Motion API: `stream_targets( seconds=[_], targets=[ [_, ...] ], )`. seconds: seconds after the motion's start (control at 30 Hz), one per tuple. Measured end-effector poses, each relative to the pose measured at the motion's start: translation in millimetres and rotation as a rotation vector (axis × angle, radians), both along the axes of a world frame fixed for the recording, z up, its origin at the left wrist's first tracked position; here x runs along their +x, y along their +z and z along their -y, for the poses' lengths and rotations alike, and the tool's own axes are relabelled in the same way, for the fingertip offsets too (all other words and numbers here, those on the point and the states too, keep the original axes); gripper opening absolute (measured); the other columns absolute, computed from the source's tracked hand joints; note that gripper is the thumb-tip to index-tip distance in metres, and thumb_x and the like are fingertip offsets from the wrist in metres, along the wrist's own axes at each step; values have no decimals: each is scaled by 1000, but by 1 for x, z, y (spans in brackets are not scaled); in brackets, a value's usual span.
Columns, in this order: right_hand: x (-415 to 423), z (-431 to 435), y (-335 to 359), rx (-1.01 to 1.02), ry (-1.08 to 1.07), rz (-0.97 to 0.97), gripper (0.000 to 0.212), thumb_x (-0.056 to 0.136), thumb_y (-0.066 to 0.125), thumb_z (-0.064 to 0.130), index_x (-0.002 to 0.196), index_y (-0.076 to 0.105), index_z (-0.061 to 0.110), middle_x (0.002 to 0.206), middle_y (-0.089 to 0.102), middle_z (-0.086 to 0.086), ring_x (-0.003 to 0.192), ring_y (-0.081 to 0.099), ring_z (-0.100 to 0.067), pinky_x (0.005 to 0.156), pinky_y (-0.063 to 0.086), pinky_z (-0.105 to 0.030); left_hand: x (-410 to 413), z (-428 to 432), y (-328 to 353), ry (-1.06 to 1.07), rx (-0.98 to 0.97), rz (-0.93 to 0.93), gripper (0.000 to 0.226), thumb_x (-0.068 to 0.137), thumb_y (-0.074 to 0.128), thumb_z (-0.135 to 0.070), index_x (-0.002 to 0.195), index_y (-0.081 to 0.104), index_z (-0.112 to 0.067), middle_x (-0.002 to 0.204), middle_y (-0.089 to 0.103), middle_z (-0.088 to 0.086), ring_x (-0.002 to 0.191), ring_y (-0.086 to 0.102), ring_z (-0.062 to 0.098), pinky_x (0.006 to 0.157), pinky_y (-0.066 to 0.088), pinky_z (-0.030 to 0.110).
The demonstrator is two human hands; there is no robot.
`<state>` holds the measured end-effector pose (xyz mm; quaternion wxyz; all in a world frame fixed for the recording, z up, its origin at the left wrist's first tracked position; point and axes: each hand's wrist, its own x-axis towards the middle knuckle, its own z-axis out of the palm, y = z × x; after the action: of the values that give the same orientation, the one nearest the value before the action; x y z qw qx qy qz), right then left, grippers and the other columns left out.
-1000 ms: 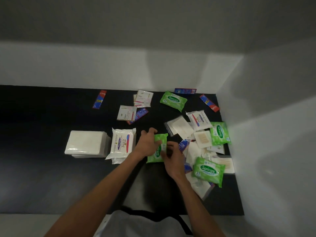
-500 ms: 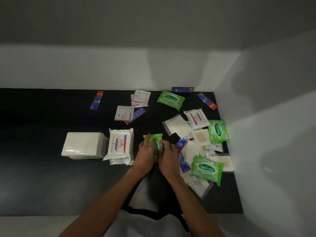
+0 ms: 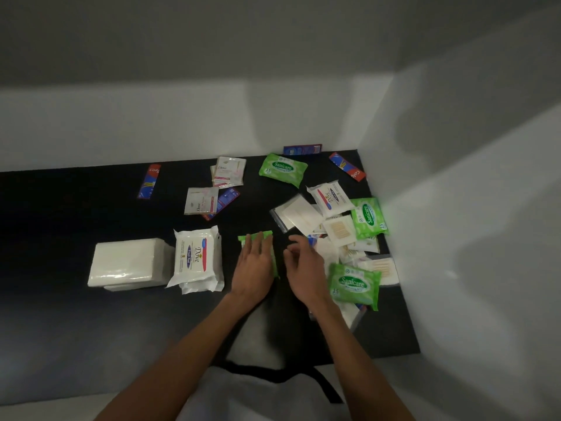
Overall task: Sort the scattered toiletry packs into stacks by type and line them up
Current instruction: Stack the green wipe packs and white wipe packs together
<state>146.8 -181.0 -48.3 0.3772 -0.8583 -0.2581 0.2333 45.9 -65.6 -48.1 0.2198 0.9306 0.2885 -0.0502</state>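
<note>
My left hand (image 3: 253,264) lies flat, fingers spread, on a green Sanicare wipes pack (image 3: 263,236) that rests on the black table (image 3: 76,214), just right of the stacked white Dove wipes packs (image 3: 195,258). My right hand (image 3: 305,268) hovers a little to the right with loosely curled fingers and holds nothing. Three more green Sanicare packs lie loose: one at the back (image 3: 282,169), one by the right wall (image 3: 368,217), one beside my right wrist (image 3: 353,285). A stack of plain white tissue packs (image 3: 127,264) stands left of the Dove stack.
Small Dove sachets (image 3: 229,171), red and blue toothpaste sachets (image 3: 148,181) and cotton bud packs (image 3: 338,229) lie scattered at the back and right. White walls close the table at the back and the right side. The near table edge is by my body.
Both hands held the green pack upright between them; now it lies flat under my left hand, and my right hand has let go and moved right.
</note>
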Motion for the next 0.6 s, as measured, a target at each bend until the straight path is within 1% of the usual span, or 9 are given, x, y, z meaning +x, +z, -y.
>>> stream_targets(
  seconds=[0.07, 0.1, 0.17, 0.23, 0.3, 0.37, 0.43, 0.5, 0.6],
  targets=[
    [11, 17, 9, 38, -39, 20, 28, 107, 61, 24, 135, 57, 25, 116, 68, 10, 102, 65, -3, 86, 48, -13, 12, 11, 7, 14, -76, 93, 65, 101, 62, -17, 160, 36, -12, 165, 38, 13, 155, 33, 30, 128, 29, 45],
    [16, 26, 13, 48, -51, 31, 23, 107, 61, 24, 131, 59, 25, 113, 67, 12, 102, 65, -3, 88, 51, -18, 19, 17, 11, 18, -121, 122, 55, 104, 58, -20, 156, 43, -14, 159, 46, 11, 149, 41, 27, 123, 37, 44],
    [29, 49, 14, 23, -65, 84, 16, 108, 60, 27, 124, 62, 25, 111, 67, 12, 102, 66, -6, 90, 56, -26, 32, 30, 16, -13, -172, 144, 39, 105, 55, -27, 143, 54, -19, 144, 58, 6, 131, 56, 22, 110, 49, 41],
    [41, 75, 11, -53, -62, 160, 17, 106, 61, 28, 123, 61, 27, 118, 69, 7, 106, 66, -10, 91, 57, -29, 43, 44, 16, -69, -213, 118, 27, 106, 53, -29, 130, 61, -20, 131, 64, 4, 113, 63, 18, 96, 57, 39],
    [52, 101, 9, -117, -61, 213, 27, 102, 67, 24, 128, 60, 28, 129, 66, 2, 117, 62, -18, 96, 57, -36, 53, 58, 16, -111, -249, 67, 26, 105, 53, -31, 127, 63, -19, 125, 67, 5, 106, 68, 21, 89, 60, 45],
    [61, 125, 9, -191, -61, 255, 36, 97, 72, 20, 131, 61, 27, 134, 65, -3, 121, 60, -26, 98, 53, -41, 60, 73, 15, -136, -255, 5, 27, 104, 53, -36, 124, 63, -20, 119, 69, 5, 104, 69, 26, 88, 60, 49],
    [69, 145, 8, -260, -76, 266, 38, 95, 72, 21, 132, 62, 26, 132, 66, -5, 117, 61, -30, 96, 52, -42, 65, 85, 14, -151, -261, -52, 27, 104, 51, -40, 117, 61, -18, 115, 68, 6, 104, 67, 29, 88, 58, 51],
    [75, 160, 6, -291, -85, 235, 40, 95, 73, 24, 133, 60, 26, 131, 67, -6, 117, 62, -33, 97, 51, -43, 69, 92, 10, -141, -282, -78, 31, 103, 52, -45, 112, 57, -16, 112, 67, 8, 104, 66, 32, 87, 58, 53],
    [76, 173, 2, -336, -64, 158, 55, 92, 79, 33, 142, 57, 24, 141, 61, -5, 123, 59, -31, 104, 48, -42, 76, 100, 9, -103, -308, -77, 38, 102, 56, -52, 115, 53, -16, 116, 65, 8, 106, 64, 31, 87, 56, 48]
  ],
)
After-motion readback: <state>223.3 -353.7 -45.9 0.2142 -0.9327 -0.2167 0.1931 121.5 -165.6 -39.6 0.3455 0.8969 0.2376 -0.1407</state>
